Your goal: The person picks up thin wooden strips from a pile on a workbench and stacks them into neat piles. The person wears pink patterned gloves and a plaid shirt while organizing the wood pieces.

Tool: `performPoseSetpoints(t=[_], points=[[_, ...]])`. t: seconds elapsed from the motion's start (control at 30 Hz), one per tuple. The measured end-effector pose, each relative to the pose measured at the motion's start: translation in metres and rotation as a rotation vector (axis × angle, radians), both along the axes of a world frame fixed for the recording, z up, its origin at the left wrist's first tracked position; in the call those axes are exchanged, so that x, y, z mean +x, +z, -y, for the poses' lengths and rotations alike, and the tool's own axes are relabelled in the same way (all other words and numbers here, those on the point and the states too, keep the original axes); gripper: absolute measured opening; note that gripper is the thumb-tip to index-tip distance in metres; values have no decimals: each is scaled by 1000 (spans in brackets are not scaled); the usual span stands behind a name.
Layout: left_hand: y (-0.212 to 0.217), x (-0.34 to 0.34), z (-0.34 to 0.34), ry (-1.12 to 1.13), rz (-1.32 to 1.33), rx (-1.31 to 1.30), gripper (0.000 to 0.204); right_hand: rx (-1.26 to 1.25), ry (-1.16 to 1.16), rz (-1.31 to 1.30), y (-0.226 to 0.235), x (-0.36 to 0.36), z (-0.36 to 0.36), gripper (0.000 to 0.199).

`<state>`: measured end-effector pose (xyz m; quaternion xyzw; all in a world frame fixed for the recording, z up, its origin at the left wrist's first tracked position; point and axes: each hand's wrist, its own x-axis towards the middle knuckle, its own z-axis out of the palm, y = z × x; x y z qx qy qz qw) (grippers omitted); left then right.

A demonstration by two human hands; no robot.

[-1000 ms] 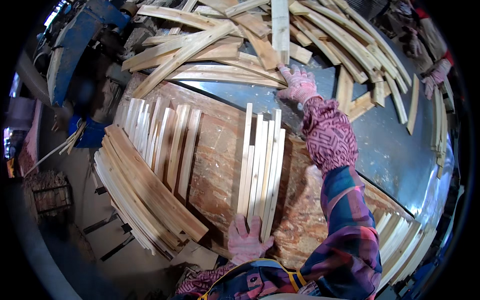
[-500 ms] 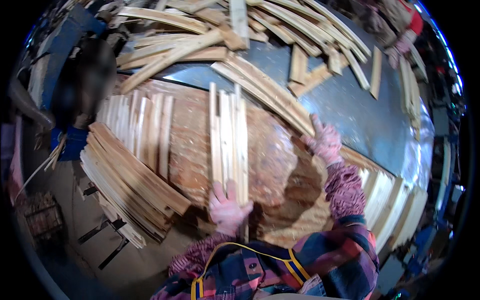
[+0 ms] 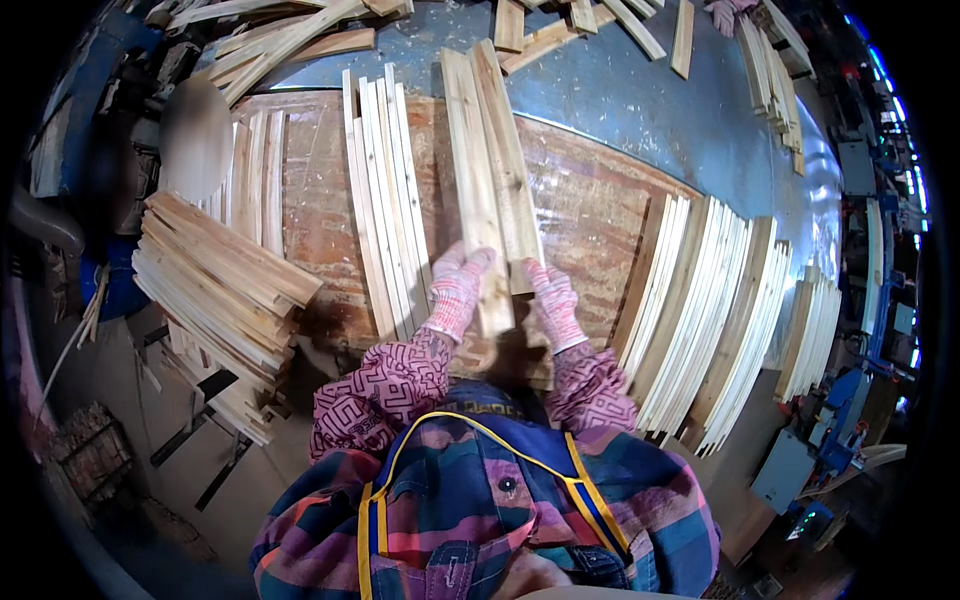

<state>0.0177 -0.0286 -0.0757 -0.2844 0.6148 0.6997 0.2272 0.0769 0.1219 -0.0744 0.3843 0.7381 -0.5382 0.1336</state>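
Note:
Two pale wooden boards [image 3: 472, 160] lie side by side, pointing away from me over a worn plywood sheet [image 3: 590, 205]. My left hand [image 3: 460, 290], in a pinkish-white knit glove, is closed on the near part of the left board. At the right board's near end, my gloved right hand [image 3: 553, 303] grips its edge, with the thumb hidden under or behind the wood. The left board reaches closer to me than the right one. Just left of my left hand stands a row of narrow strips [image 3: 385, 200] set on edge.
Stacked boards [image 3: 225, 290] fan out at the left. Several rows of strips [image 3: 690, 310] line the right side. Beyond the plywood, a blue-grey metal table [image 3: 620, 110] carries loose boards [image 3: 290, 45]. Another person's gloved hand [image 3: 728, 14] shows at the far right edge.
My right hand has come back from the far right, and the boards it reached toward now lie between both hands. My left hand has left the strip row for these boards. The view has shifted.

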Motion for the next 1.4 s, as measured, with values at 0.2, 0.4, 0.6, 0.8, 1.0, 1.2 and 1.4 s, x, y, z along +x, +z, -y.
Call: performPoseSetpoints(t=[0.2,0.4,0.6,0.8,1.0,1.2,1.4], points=[[-9,34,53,-553,-440,-1199,76,446,882,141,-17,57,10,54],[-1,-8,90,-674,-213,-1122,110,51,1221,-27,-45,5,49,68],[-7,-11,96,-783,-243,-1272,117,420,769,-268,14,-306,36,40],[10,-32,101,-743,-179,-1086,86,1084,1221,-1108,-31,-579,161,75],[-63,29,89,-250,-211,-837,67,1208,1480,-547,-33,-657,247,72],[-78,53,92,-667,-283,-1039,58,875,1334,-253,-33,-648,262,73],[-67,36,68,545,-134,142,64,917,1297,-356,-65,-606,244,98]])
